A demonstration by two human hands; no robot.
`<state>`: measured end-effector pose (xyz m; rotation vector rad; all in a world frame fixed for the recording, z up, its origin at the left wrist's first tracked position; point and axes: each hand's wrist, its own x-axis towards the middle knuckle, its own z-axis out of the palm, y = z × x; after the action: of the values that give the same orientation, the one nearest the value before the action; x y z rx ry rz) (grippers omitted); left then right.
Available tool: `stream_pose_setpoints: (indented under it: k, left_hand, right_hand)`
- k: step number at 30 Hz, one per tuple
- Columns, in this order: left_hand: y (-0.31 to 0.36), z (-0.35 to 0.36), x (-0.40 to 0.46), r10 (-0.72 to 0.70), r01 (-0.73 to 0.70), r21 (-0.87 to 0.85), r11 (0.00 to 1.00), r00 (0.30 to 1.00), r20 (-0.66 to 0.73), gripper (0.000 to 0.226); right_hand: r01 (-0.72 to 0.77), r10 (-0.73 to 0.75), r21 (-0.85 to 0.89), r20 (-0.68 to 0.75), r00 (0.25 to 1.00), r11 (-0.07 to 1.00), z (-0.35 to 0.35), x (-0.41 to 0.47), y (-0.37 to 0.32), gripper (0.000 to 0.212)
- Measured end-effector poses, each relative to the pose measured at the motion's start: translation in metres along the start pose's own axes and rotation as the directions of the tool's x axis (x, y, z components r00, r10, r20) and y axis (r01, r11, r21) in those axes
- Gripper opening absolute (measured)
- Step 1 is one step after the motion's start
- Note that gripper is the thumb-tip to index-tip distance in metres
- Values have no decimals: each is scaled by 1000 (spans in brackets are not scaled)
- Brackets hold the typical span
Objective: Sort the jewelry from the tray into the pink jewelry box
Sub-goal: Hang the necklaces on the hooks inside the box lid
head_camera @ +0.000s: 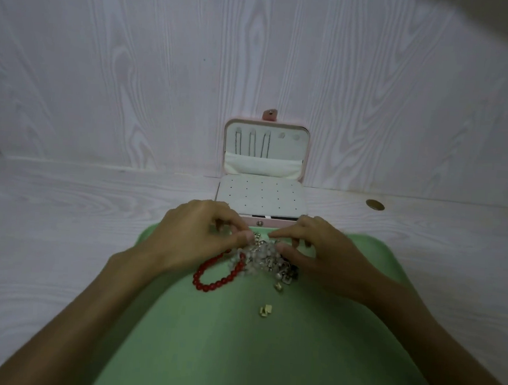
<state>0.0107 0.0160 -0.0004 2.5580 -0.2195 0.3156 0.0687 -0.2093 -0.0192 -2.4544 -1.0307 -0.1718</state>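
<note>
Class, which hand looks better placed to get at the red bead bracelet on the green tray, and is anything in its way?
Probably the left hand: the red bead bracelet lies just beside it on the green tray, mostly uncovered. Its upper end runs under the tangled pile of silvery jewelry, which both hands are pinching, so it may snag.

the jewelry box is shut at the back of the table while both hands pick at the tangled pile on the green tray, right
Not quite. The head view shows the jewelry box open, its lid standing up against the wall. The rest holds: it sits at the back of the table, and the left hand and right hand pick at the tangled pile on the green tray.
</note>
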Motion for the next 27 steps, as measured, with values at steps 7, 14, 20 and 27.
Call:
stream_pose_setpoints:
  k: [7, 14, 20, 27]
  left_hand:
    - [-5, 2, 1, -85, 122, -122, 985, 959, 272, 34]
    - [-11, -2, 2, -131, 171, -148, 974, 960, 249, 20]
    - [-15, -3, 3, -156, 178, -100, 979, 968, 199, 12]
    - [-19, -6, 4, -171, 172, 7, 985, 975, 141, 9]
  right_hand:
    - [20, -19, 45, -26, 999, 999, 5, 0, 5, 21]
    - [-149, 154, 287, 8, 988, 946, 0, 4, 6, 17]
    - [-186, 220, 297, -86, 972, 937, -9, 4, 15, 14]
    - [-189, 189, 262, 28, 982, 946, -21, 6, 15, 13]
